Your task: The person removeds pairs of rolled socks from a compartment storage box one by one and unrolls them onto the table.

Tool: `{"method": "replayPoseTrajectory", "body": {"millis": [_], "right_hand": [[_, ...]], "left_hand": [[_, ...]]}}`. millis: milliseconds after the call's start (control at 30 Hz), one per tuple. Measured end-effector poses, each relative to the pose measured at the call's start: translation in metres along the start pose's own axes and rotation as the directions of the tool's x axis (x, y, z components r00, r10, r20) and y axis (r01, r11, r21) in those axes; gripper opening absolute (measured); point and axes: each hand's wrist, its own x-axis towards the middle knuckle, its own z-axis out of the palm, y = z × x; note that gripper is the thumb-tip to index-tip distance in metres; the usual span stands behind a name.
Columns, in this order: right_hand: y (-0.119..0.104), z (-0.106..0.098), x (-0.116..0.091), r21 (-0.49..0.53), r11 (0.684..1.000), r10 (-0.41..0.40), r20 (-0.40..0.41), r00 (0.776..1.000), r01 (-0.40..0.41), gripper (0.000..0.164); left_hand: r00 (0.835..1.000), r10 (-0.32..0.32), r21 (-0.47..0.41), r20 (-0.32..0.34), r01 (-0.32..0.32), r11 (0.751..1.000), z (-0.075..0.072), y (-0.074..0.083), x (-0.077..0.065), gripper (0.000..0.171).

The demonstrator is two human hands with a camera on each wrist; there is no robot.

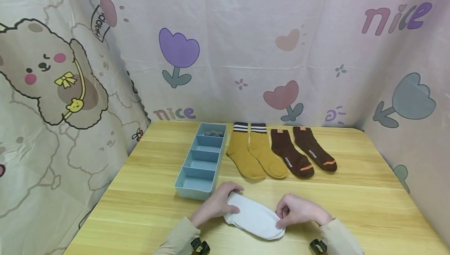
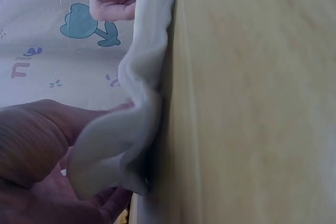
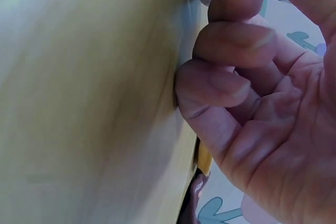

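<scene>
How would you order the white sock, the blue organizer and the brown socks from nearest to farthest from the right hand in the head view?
1. White sock: its right end is pinched by the right hand.
2. Brown socks: beyond the hand, toward the table's back.
3. Blue organizer: off to the left, past the sock's other end.

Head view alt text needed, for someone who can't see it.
A person's left hand and right hand hold opposite ends of a white sock on a wood-grain table. Beyond, left to right: a blue-gray four-compartment tray, two striped-cuff mustard socks, and two dark brown socks.
</scene>
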Motion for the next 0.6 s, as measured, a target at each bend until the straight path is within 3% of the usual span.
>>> {"method": "replayPoseTrajectory", "body": {"millis": [333, 600], "right_hand": [[-0.003, 0.008, 0.004, 0.052, 0.998, -0.033, 0.031, 0.999, 0.031, 0.022], [-0.004, 0.013, 0.005, 0.183, 0.98, 0.061, 0.09, 0.994, -0.077, 0.022]], "left_hand": [[0.999, -0.025, 0.006, -0.028, 0.025, 1.0, 0.001, 0.003, 0.002, 0.055], [0.997, -0.067, -0.015, -0.032, 0.066, 0.998, 0.001, 0.005, 0.004, 0.056]]}}
